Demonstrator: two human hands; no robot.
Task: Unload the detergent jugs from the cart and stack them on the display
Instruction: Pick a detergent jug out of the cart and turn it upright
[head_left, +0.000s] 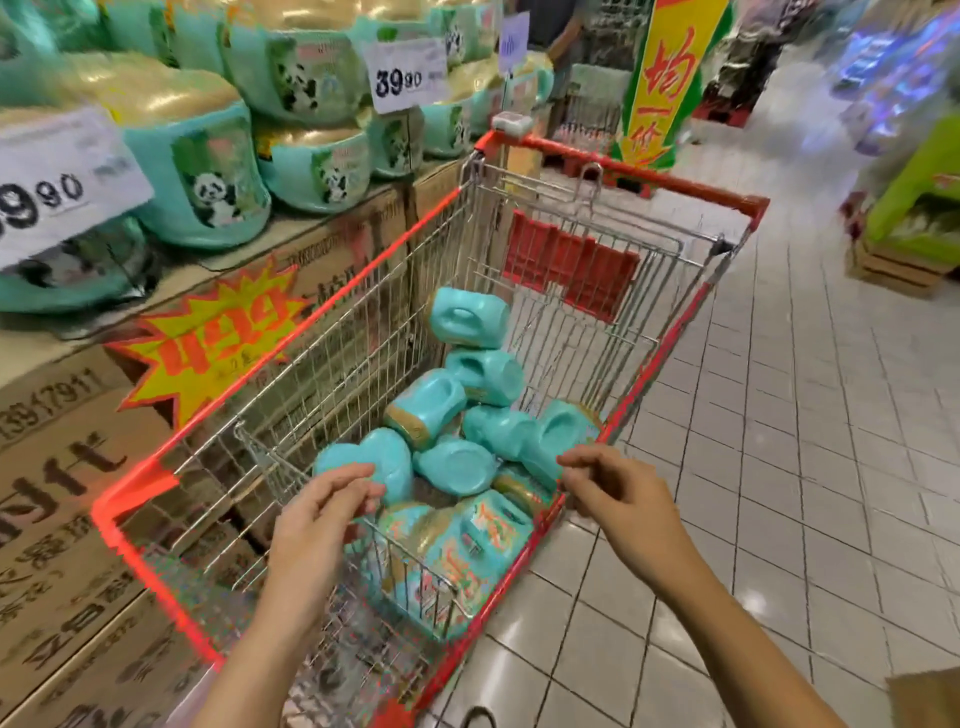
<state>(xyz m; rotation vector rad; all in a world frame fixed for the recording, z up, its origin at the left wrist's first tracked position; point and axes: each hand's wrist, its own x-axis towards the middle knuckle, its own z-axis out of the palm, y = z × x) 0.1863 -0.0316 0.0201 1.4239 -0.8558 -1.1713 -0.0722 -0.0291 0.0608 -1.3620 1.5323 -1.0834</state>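
Note:
A wire shopping cart (613, 171) with red rims stands in the aisle, and several teal detergent jugs (457, 462) with gold caps lie jumbled in its basket. My left hand (327, 512) hovers over the near jugs with loosely curled fingers and holds nothing. Over the cart's right rim my right hand (618, 486) is also empty, its fingers relaxed. The display (291, 228) at the left is a stack of cardboard boxes topped with rows of larger teal panda-label jugs (208, 176).
White price signs (408, 73) reading 39.90 stand among the display jugs, and a yellow starburst tag (218, 338) hangs on the boxes. Tiled floor (805, 441) runs along the cart's right. A green stand (914, 208) and a person are farther back.

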